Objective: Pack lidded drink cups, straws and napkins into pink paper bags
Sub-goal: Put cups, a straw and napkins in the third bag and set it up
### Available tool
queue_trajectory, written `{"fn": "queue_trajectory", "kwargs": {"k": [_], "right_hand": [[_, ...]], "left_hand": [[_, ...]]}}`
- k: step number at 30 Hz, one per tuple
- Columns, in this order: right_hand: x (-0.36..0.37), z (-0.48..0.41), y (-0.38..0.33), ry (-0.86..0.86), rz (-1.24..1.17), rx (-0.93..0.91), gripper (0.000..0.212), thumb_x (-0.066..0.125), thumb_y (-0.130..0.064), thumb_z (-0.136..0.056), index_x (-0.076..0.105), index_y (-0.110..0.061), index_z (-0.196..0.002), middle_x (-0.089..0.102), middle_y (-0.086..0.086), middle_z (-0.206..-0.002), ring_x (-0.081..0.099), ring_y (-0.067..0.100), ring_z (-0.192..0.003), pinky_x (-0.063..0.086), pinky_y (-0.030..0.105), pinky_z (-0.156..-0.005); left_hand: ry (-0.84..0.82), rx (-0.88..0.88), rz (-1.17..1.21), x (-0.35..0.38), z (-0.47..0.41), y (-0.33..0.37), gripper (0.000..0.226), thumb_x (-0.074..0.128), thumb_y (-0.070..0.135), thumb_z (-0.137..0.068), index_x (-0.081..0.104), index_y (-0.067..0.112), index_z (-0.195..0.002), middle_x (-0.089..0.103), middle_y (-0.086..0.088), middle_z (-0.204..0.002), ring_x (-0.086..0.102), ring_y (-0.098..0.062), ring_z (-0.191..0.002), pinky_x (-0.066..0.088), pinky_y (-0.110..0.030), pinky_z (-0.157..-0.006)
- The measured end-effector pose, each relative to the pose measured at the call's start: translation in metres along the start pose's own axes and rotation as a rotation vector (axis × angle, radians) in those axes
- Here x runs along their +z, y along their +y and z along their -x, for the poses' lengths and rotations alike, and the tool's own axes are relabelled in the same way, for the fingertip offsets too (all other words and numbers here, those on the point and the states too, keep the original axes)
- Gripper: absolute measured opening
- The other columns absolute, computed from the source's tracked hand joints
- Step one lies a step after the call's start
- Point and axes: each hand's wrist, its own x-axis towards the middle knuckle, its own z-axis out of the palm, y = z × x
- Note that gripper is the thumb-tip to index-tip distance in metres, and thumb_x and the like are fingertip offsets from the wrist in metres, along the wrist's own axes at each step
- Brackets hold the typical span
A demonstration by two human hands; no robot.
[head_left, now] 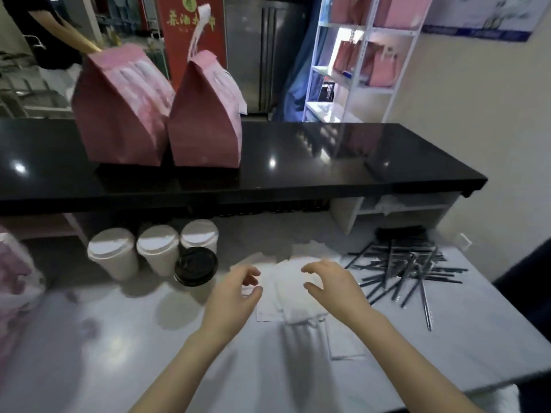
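Over napkins point(290, 296) | left hand point(232, 299), right hand point(337, 289) | grips loosely curled, empty

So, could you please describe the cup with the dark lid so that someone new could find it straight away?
Find the long black counter; below its left part, on the white worktable, stand four paper cups. Three white-lidded cups form a row, and the black-lidded cup sits just in front of the rightmost one, nearest the left hand. It alone has a black lid.

The pink bag point(13, 272) at the worktop's point(119, 338) left edge is blurred and cut off, and the counter's point(328, 162) two folded bags point(122, 114) point(205, 120) hide their contents.
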Motion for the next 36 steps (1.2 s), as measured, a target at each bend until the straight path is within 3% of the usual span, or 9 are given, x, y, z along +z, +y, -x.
{"fn": "queue_trajectory", "kwargs": {"k": [6,12,19,23,27,29,32,35,36], "right_hand": [[0.022,-0.001,0.067,-0.098,0.025,0.135,0.05,0.061,-0.038,-0.087,0.047,-0.028,-0.134,0.047,-0.007,-0.136,0.041,0.018,-0.124,0.036,0.033,-0.101],[0.042,-0.01,0.093,-0.142,0.071,0.259,0.057,0.06,-0.04,-0.083,0.045,-0.023,-0.134,0.047,-0.001,-0.133,0.044,0.024,-0.12,0.039,0.037,-0.098],[0.058,-0.01,0.097,-0.037,0.083,0.216,0.028,0.053,-0.034,-0.089,0.061,-0.025,-0.114,0.057,-0.007,-0.12,0.049,0.02,-0.11,0.037,0.031,-0.092],[0.05,-0.009,0.09,0.178,-0.042,0.206,0.014,0.062,-0.018,-0.085,0.07,-0.014,-0.097,0.067,0.0,-0.1,0.058,0.026,-0.094,0.045,0.035,-0.081],[0.046,-0.002,0.067,0.378,-0.153,0.075,0.012,0.072,-0.011,-0.078,0.069,-0.016,-0.089,0.067,-0.004,-0.09,0.061,0.021,-0.082,0.05,0.029,-0.068],[0.05,0.003,0.055,0.332,-0.17,-0.039,0.015,0.072,-0.015,-0.079,0.069,-0.018,-0.092,0.067,-0.006,-0.096,0.062,0.018,-0.086,0.051,0.026,-0.068],[0.066,0.01,0.047,0.043,-0.121,-0.109,0.02,0.06,-0.033,-0.088,0.066,-0.025,-0.105,0.057,-0.01,-0.12,0.054,0.014,-0.106,0.05,0.028,-0.075],[0.074,0.012,0.051,-0.11,-0.143,-0.094,0.029,0.05,-0.045,-0.091,0.061,-0.029,-0.112,0.045,-0.013,-0.131,0.045,0.011,-0.116,0.047,0.029,-0.085],[0.073,0.011,0.053,-0.099,-0.16,-0.085,0.029,0.05,-0.044,-0.091,0.06,-0.029,-0.115,0.044,-0.013,-0.132,0.045,0.01,-0.118,0.046,0.029,-0.086]], "left_hand": [[-0.163,-0.006,-0.107,0.08,-0.025,-0.006,0.035,0.072,0.028,-0.081,0.062,0.025,-0.114,0.059,0.012,-0.113,0.051,-0.009,-0.107,0.034,-0.017,-0.087],[-0.213,-0.026,-0.315,0.122,-0.05,-0.014,0.055,0.068,0.034,-0.083,0.051,0.02,-0.133,0.053,0.002,-0.134,0.043,-0.022,-0.123,0.031,-0.027,-0.101],[-0.171,-0.074,-0.287,0.13,-0.057,-0.016,0.05,0.071,0.029,-0.075,0.056,0.027,-0.123,0.057,0.005,-0.114,0.049,-0.019,-0.108,0.038,-0.03,-0.092],[-0.106,-0.195,-0.03,0.12,-0.057,-0.012,0.034,0.067,0.021,-0.081,0.059,0.033,-0.112,0.06,0.016,-0.098,0.054,0.002,-0.088,0.038,-0.006,-0.072],[-0.06,-0.333,0.13,0.113,-0.057,-0.009,0.023,0.064,0.016,-0.084,0.062,0.032,-0.101,0.063,0.006,-0.085,0.058,-0.005,-0.079,0.039,-0.006,-0.06],[-0.048,-0.337,0.149,0.111,-0.056,-0.009,0.016,0.058,0.014,-0.09,0.065,0.024,-0.099,0.066,0.005,-0.088,0.06,-0.007,-0.082,0.039,-0.006,-0.062],[-0.01,-0.348,0.197,0.11,-0.052,-0.009,0.019,0.047,0.023,-0.098,0.065,0.02,-0.099,0.068,0.011,-0.094,0.063,-0.005,-0.089,0.039,-0.005,-0.067],[-0.008,-0.363,0.227,0.107,-0.044,-0.008,0.003,0.063,0.033,-0.09,0.063,0.031,-0.092,0.069,0.013,-0.077,0.063,-0.004,-0.076,0.043,-0.013,-0.064],[-0.017,-0.348,0.211,0.106,-0.041,-0.008,0.013,0.07,0.028,-0.083,0.062,0.033,-0.092,0.07,0.014,-0.077,0.063,0.0,-0.075,0.046,-0.013,-0.066]]}}
